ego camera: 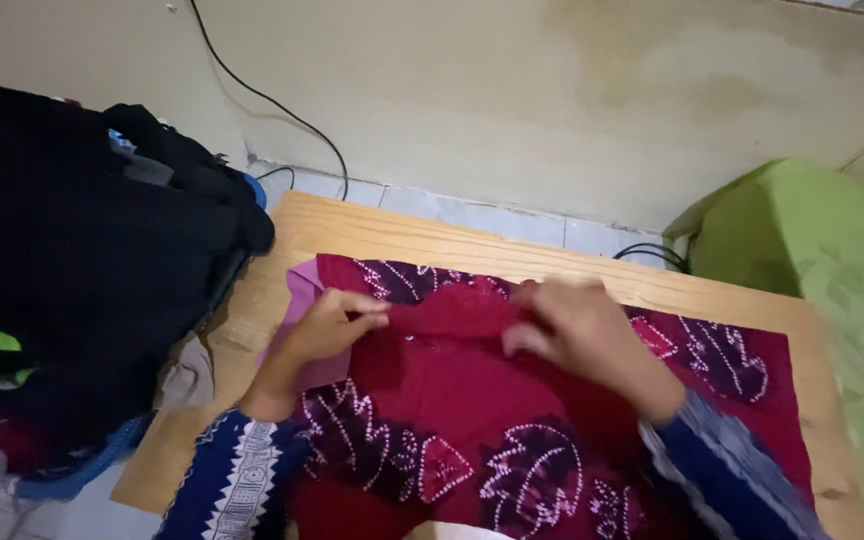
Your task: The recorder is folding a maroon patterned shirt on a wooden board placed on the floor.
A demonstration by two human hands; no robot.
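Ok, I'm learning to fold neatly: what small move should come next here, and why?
Probably smooth the fold flat toward the far edge. Both the left hand and right hand pinch a raised ridge of the red patterned cloth on the wooden board, so the crease isn't yet pressed down.

both arms wear long sleeves of dark blue cloth that end at the wrists, and the left hand [327, 325] and right hand [577, 330] are bare. the left sleeve [227, 480] carries white patterned bands, with rows of small zigzag and diamond shapes along its length. the right sleeve [727, 470] is the same blue with pale stripes, blurred in this view.
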